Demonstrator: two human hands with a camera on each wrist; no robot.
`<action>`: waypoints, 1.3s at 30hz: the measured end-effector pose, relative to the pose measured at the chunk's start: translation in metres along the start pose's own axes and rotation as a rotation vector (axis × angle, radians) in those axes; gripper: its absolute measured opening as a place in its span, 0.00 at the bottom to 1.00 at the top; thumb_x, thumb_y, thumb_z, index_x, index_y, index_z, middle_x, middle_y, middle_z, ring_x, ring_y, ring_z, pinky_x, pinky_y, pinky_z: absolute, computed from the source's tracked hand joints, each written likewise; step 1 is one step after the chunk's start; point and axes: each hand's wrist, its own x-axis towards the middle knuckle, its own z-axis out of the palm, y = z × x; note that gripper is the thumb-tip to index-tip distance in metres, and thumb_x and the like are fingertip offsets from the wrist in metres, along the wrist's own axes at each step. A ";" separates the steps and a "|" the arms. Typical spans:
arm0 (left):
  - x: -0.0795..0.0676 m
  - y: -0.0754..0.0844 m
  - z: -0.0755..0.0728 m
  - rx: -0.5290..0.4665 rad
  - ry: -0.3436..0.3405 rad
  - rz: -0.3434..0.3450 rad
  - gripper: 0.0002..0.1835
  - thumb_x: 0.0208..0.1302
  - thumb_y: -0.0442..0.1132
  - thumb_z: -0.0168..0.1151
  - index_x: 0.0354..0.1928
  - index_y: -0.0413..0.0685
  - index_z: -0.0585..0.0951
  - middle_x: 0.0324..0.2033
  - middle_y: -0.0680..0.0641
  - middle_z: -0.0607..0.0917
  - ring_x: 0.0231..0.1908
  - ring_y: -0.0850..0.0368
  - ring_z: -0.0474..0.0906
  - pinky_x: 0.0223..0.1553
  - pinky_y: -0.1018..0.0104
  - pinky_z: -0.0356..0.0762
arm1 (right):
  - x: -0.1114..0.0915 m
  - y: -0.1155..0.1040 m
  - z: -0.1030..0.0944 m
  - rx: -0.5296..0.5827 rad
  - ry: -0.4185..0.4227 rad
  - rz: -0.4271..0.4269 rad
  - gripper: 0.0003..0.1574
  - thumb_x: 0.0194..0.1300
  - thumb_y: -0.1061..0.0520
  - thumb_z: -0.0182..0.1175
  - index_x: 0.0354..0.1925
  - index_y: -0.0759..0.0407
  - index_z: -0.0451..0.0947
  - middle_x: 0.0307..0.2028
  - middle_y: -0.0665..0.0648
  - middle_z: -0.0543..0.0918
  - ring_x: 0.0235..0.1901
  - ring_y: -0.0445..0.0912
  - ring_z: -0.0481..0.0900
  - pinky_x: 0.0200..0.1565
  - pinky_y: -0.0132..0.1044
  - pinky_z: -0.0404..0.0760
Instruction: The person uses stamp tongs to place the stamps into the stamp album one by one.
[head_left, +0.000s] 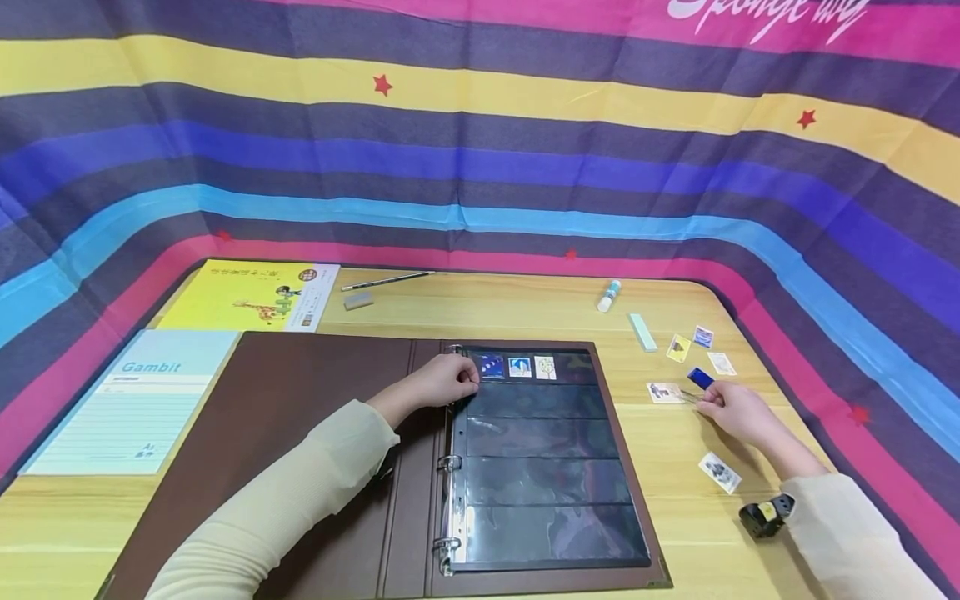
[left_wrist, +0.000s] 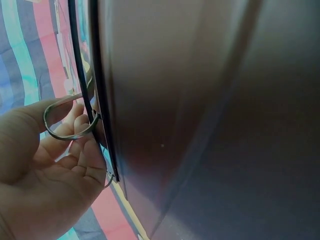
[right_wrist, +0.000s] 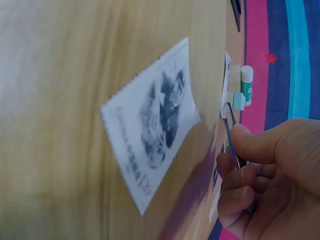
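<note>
A brown ring-binder stamp album lies open, with a black pocket page on its rings. Three stamps sit in the page's top row. My left hand is at the page's upper inner corner, by the top ring, its thumb and fingers pinching the page edge. Between thumb and fingers, my right hand holds metal tweezers, tips right at the edge of a pale stamp. A dark blue stamp lies beside the fingers. Nearer me is a black-and-white stamp.
Three more stamps, one yellow, lie at the right. Beyond are a pale green strip and a glue stick. A black object stands by the right sleeve. A notebook, yellow book, pencil and eraser lie left.
</note>
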 end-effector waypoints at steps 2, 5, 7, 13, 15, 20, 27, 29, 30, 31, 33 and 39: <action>0.000 0.001 0.000 0.005 -0.002 0.000 0.03 0.54 0.36 0.52 0.26 0.48 0.74 0.21 0.53 0.73 0.20 0.61 0.68 0.26 0.69 0.66 | 0.003 0.000 0.001 -0.017 0.014 -0.018 0.07 0.53 0.57 0.54 0.24 0.60 0.68 0.19 0.51 0.68 0.20 0.44 0.63 0.23 0.36 0.61; 0.000 0.002 -0.001 0.012 -0.003 0.001 0.03 0.54 0.36 0.52 0.26 0.47 0.74 0.20 0.53 0.73 0.20 0.61 0.68 0.26 0.69 0.66 | 0.005 -0.002 0.002 -0.040 0.048 -0.049 0.06 0.52 0.59 0.55 0.23 0.59 0.69 0.19 0.51 0.69 0.19 0.44 0.63 0.23 0.36 0.61; -0.001 0.002 -0.002 0.015 -0.003 0.002 0.03 0.53 0.36 0.52 0.25 0.47 0.74 0.20 0.53 0.73 0.20 0.61 0.67 0.27 0.69 0.66 | 0.006 -0.003 0.003 -0.050 0.069 -0.062 0.05 0.52 0.59 0.55 0.23 0.58 0.69 0.19 0.50 0.69 0.19 0.43 0.63 0.22 0.36 0.61; -0.001 0.004 -0.002 0.019 -0.005 0.005 0.03 0.54 0.36 0.52 0.25 0.47 0.74 0.20 0.53 0.73 0.20 0.61 0.67 0.27 0.69 0.66 | 0.006 -0.005 0.003 -0.038 0.090 -0.056 0.04 0.52 0.59 0.56 0.24 0.58 0.71 0.20 0.51 0.72 0.20 0.45 0.66 0.23 0.38 0.63; -0.001 0.004 -0.002 0.018 -0.007 0.009 0.03 0.54 0.36 0.52 0.26 0.47 0.75 0.20 0.53 0.73 0.20 0.61 0.67 0.27 0.69 0.66 | 0.005 -0.005 0.001 -0.023 0.085 -0.051 0.05 0.52 0.58 0.56 0.25 0.59 0.71 0.21 0.52 0.72 0.21 0.45 0.67 0.24 0.39 0.64; -0.001 0.004 -0.003 0.019 -0.006 0.012 0.03 0.54 0.35 0.52 0.25 0.47 0.75 0.20 0.54 0.74 0.20 0.62 0.67 0.28 0.69 0.66 | 0.000 0.000 -0.005 0.010 0.047 -0.045 0.06 0.51 0.58 0.55 0.25 0.60 0.70 0.21 0.52 0.71 0.21 0.45 0.65 0.24 0.37 0.62; -0.003 0.005 -0.004 0.021 -0.001 0.012 0.03 0.53 0.35 0.52 0.25 0.46 0.75 0.20 0.53 0.74 0.21 0.61 0.67 0.29 0.68 0.65 | -0.004 0.003 -0.003 -0.020 0.008 -0.110 0.05 0.51 0.59 0.56 0.23 0.57 0.69 0.20 0.50 0.69 0.21 0.43 0.64 0.24 0.37 0.63; -0.003 0.005 -0.004 0.020 0.000 0.011 0.03 0.53 0.35 0.52 0.25 0.46 0.75 0.20 0.53 0.74 0.21 0.61 0.67 0.29 0.68 0.65 | -0.003 0.003 -0.002 -0.031 0.012 -0.110 0.05 0.51 0.59 0.56 0.23 0.57 0.69 0.20 0.50 0.69 0.21 0.43 0.64 0.25 0.37 0.63; -0.003 0.005 -0.004 0.017 -0.003 0.011 0.03 0.53 0.35 0.52 0.25 0.46 0.75 0.21 0.54 0.74 0.21 0.61 0.67 0.28 0.68 0.65 | -0.003 0.002 -0.002 -0.039 0.018 -0.108 0.05 0.51 0.59 0.56 0.23 0.57 0.69 0.20 0.50 0.69 0.21 0.43 0.64 0.25 0.37 0.63; -0.003 0.005 -0.004 0.015 -0.005 0.006 0.03 0.53 0.35 0.52 0.25 0.46 0.75 0.21 0.54 0.74 0.21 0.61 0.67 0.28 0.68 0.66 | -0.002 0.001 -0.001 -0.048 0.024 -0.106 0.04 0.51 0.60 0.56 0.23 0.57 0.69 0.20 0.50 0.69 0.21 0.43 0.64 0.25 0.37 0.63; -0.003 0.005 -0.004 0.013 -0.008 -0.001 0.04 0.54 0.35 0.51 0.26 0.47 0.75 0.21 0.54 0.74 0.21 0.61 0.67 0.27 0.69 0.66 | -0.002 0.000 -0.001 -0.063 0.035 -0.099 0.04 0.51 0.59 0.56 0.23 0.57 0.70 0.20 0.49 0.69 0.20 0.43 0.64 0.24 0.37 0.62; -0.002 0.002 -0.002 0.012 0.005 0.008 0.02 0.54 0.36 0.52 0.27 0.47 0.74 0.21 0.54 0.73 0.21 0.61 0.67 0.26 0.69 0.66 | -0.001 -0.005 -0.005 -0.049 0.049 -0.072 0.05 0.52 0.57 0.55 0.23 0.56 0.70 0.19 0.49 0.70 0.19 0.43 0.63 0.22 0.35 0.60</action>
